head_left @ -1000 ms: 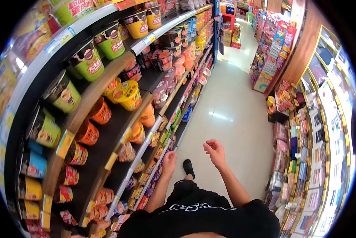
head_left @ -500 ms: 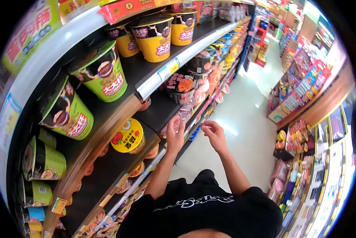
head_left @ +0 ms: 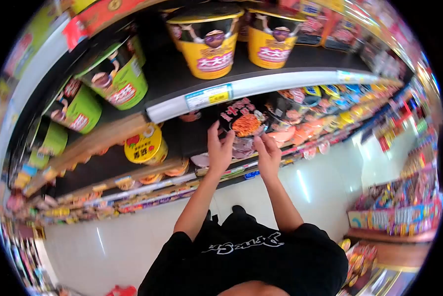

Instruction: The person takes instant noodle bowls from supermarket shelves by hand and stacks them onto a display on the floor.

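A black noodle bowl (head_left: 245,125) with a picture of orange noodles on it stands on the middle shelf, below the price rail. My left hand (head_left: 220,152) is at its left front side, with thumb and fingers apart. On the other side, my right hand (head_left: 269,157) has its fingers bent near the bowl's lower right edge. The two hands flank the bowl; whether the fingertips touch it I cannot tell. To the left, a yellow-lidded noodle cup (head_left: 143,144) sits on the same shelf level.
Above are yellow noodle cups (head_left: 212,52) and green noodle cups (head_left: 120,81), behind a projecting price rail (head_left: 275,85). More packed bowls (head_left: 325,106) continue rightward. Pale floor (head_left: 310,185) lies below, with a snack display (head_left: 399,217) across the aisle at right.
My view has turned left toward the shelf. Both hands have moved from the aisle beside the shelf up to the black noodle bowl, one on each side.
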The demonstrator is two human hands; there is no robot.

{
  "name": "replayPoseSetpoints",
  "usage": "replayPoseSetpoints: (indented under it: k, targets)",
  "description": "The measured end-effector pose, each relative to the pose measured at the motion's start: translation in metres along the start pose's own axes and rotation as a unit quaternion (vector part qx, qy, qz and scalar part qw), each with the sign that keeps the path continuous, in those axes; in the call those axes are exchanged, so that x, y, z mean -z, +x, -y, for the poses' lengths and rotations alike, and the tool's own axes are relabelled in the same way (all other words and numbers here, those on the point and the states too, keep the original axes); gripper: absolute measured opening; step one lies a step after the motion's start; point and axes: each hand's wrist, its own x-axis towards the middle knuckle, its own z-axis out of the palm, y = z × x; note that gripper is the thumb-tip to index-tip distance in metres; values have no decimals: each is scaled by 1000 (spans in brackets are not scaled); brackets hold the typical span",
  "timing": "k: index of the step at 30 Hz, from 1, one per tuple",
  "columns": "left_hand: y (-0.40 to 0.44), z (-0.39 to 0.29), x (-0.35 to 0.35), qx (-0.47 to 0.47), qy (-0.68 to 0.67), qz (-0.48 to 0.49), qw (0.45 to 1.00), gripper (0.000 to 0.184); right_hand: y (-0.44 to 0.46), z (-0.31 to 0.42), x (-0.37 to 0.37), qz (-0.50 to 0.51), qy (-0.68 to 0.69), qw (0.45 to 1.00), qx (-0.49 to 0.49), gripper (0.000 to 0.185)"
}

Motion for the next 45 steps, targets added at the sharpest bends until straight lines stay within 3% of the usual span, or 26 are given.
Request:
replayPoseSetpoints:
  k: [3,5,8,9,11,14,17,20,23,25,34,40,45]
  targets:
    - [-30,-6,3,-33,-62,-26,997,52,-19,7,2,11,-6,999,36,20]
    - [-61,-36,14,-52,-19,-54,997,53,-40,25,0,18,80,997,-13,19]
    - [-118,-44,33,-93,-1,-132,987,54,-75,32,8,89,39,995,-3,19]
    - [-138,-39,45,-124,68,-152,978,54,-87,39,6,112,30,993,0,19]
    - [-185,-54,60,-111,25,-252,961,55,-114,37,1,203,-2,979,9,15]
    - [-248,-60,94,-156,-3,-358,920,56,-164,48,-26,331,47,942,-12,10]
    - [-316,-64,152,-158,131,-450,869,55,-231,53,-65,443,64,894,-34,8]
    - [-394,-87,211,-167,135,-545,810,55,-324,73,-107,550,19,835,-22,9]
    - [-475,-103,264,-166,170,-610,756,55,-428,86,-141,613,76,781,-95,10]
    - [-523,-112,301,-177,189,-652,713,56,-491,90,-157,653,90,747,-91,12]
    - [-667,-147,416,-173,236,-768,570,57,-700,118,-230,775,100,612,-121,12]
    - [-766,-161,539,-141,297,-779,534,58,-850,113,-306,829,91,525,-168,11]
    - [-853,-190,675,-85,357,-788,495,55,-998,121,-394,854,76,442,-264,14]
